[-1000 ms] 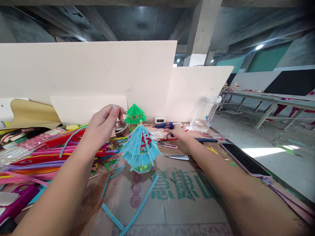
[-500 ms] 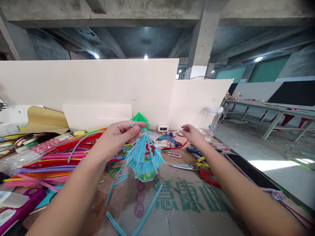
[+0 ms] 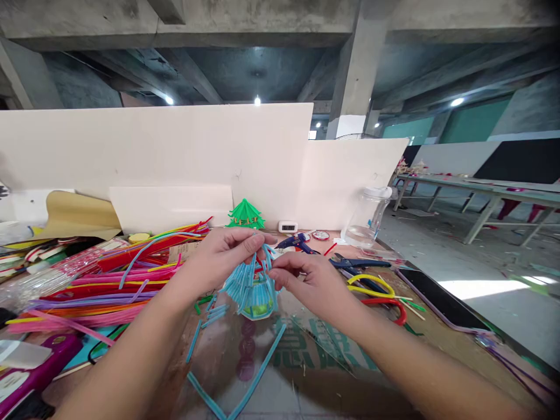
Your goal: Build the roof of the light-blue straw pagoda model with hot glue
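A small pagoda model of light-blue straws [image 3: 250, 289] stands on the cardboard-covered table [image 3: 306, 373] in front of me. My left hand [image 3: 227, 254] pinches a short blue straw piece at the model's top, fingers closed. My right hand [image 3: 306, 280] has come to the model's right side; its thumb and forefinger pinch the blue straws near the top. A finished green pagoda model [image 3: 245, 214] stands behind, against the white board [image 3: 175, 146].
A heap of coloured straws [image 3: 109, 280] lies at the left. Loose blue straw lengths [image 3: 258, 373] lie in front. A blue glue gun [image 3: 297, 241], scissors [image 3: 359, 263], yellow and red loops [image 3: 376, 289], a clear jar [image 3: 365, 216] and a phone [image 3: 437, 294] lie at the right.
My right hand came back from the glue gun area to the blue model and closed on its straws. My left hand lowered its straw piece onto the model's top.
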`<state>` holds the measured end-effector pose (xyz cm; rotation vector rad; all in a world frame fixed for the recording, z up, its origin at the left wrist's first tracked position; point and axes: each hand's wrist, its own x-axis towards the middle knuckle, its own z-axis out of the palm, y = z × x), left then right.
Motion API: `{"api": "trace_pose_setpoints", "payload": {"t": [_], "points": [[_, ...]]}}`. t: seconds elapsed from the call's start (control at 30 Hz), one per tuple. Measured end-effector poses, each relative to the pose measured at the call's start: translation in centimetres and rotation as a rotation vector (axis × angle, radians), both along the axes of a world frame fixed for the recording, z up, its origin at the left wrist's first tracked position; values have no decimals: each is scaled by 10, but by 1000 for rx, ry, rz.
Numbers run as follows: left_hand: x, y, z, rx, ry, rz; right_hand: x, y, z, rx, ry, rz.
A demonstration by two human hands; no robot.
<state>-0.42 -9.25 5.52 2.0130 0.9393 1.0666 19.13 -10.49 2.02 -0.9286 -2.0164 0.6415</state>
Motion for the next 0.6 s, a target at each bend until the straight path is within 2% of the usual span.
{"api": "trace_pose_setpoints", "payload": {"t": [0.1, 0.17, 0.27, 0.33, 0.47, 0.6], "points": [[3, 1, -1, 37, 31, 13, 1, 4, -9, -104, -1, 63], [2, 4, -2, 82, -3, 69, 2, 6, -13, -194, 81, 95], [-3, 14, -6, 198, -107, 272, 1, 8, -22, -374, 254, 117], [-7, 24, -11, 259, -78, 368, -3, 8, -28, -466, 317, 139], [-11, 40, -20, 235, 99, 340, -10, 6, -37, -535, 305, 138], [-9, 44, -25, 240, 158, 270, -14, 1, -40, -507, 279, 103]]}}
